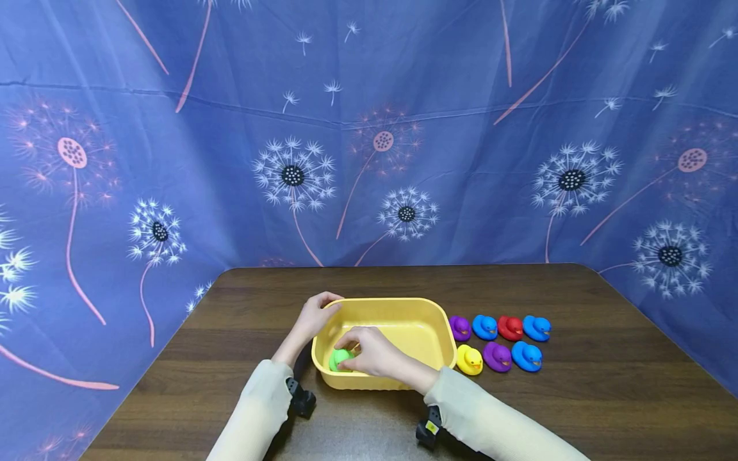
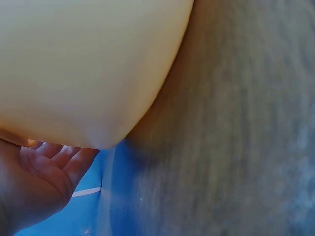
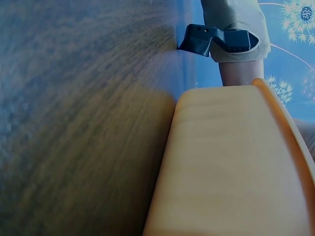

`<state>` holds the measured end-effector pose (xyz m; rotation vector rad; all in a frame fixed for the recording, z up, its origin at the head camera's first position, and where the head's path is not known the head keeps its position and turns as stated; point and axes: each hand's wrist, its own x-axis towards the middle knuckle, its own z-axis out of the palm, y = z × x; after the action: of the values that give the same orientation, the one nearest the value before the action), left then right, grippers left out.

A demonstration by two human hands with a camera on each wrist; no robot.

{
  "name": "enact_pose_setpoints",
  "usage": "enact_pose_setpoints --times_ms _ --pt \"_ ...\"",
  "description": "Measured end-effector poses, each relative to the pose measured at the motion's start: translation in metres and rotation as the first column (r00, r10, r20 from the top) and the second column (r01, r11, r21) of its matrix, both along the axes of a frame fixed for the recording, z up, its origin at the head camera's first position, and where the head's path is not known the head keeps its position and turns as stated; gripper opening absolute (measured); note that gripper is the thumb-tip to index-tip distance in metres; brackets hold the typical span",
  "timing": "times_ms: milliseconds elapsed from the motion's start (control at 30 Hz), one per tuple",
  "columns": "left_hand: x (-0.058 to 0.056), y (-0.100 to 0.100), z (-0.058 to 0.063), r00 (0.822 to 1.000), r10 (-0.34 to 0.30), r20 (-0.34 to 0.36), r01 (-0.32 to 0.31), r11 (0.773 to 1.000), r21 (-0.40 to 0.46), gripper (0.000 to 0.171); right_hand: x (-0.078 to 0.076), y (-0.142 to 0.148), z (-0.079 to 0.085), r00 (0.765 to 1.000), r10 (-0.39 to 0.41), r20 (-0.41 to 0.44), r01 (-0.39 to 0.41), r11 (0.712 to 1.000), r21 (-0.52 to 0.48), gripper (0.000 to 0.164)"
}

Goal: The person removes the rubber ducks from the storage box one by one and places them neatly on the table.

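A yellow plastic tub (image 1: 385, 382) stands on the wooden table. At its far left corner my left hand (image 1: 314, 315) grips the rim; the left wrist view shows that hand (image 2: 47, 174) partly hidden behind the tub wall (image 2: 83, 73). Over the near left corner, my right hand (image 1: 371, 351) reaches into the tub and pinches a green rubber duck (image 1: 339, 360) between thumb and fingers. Part of the duck is covered by those fingers. From the right wrist only the tub's outer side (image 3: 226, 162) shows, with the right hand out of sight.
To the right of the tub, several rubber ducks sit in two rows: purple (image 1: 460, 328), blue (image 1: 485, 327), red (image 1: 510, 328) and another blue behind; yellow (image 1: 469, 360), purple (image 1: 497, 356) and blue (image 1: 527, 356) in front. A blue dandelion-print cloth (image 1: 346, 192) hangs behind the table (image 1: 605, 384).
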<state>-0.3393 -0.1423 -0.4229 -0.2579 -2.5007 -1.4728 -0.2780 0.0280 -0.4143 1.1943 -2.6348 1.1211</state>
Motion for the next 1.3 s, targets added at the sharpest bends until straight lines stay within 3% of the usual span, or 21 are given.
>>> enact_pose_setpoints --times_ms 233,500,900,1300 --pt "0.003 -0.001 0.001 1.0 0.005 -0.005 -0.005 1.0 -0.003 0.015 0.001 0.0 0.0 0.996 0.062 0.071 -0.061 0.998 -0.019 0.031" --pt "0.003 -0.001 0.003 1.0 -0.008 -0.003 0.008 1.0 -0.002 0.016 0.0 0.0 0.001 0.993 0.088 0.084 -0.086 0.996 -0.03 0.031" --pt "0.002 0.0 0.003 1.0 -0.002 0.009 0.002 1.0 0.01 0.016 0.001 0.002 0.004 0.998 0.012 0.057 -0.012 1.0 -0.01 0.034" --pt "0.003 0.001 0.0 1.0 -0.001 0.013 0.001 1.0 -0.008 0.014 0.002 0.01 0.004 0.999 -0.02 0.041 0.023 0.996 -0.086 0.033"
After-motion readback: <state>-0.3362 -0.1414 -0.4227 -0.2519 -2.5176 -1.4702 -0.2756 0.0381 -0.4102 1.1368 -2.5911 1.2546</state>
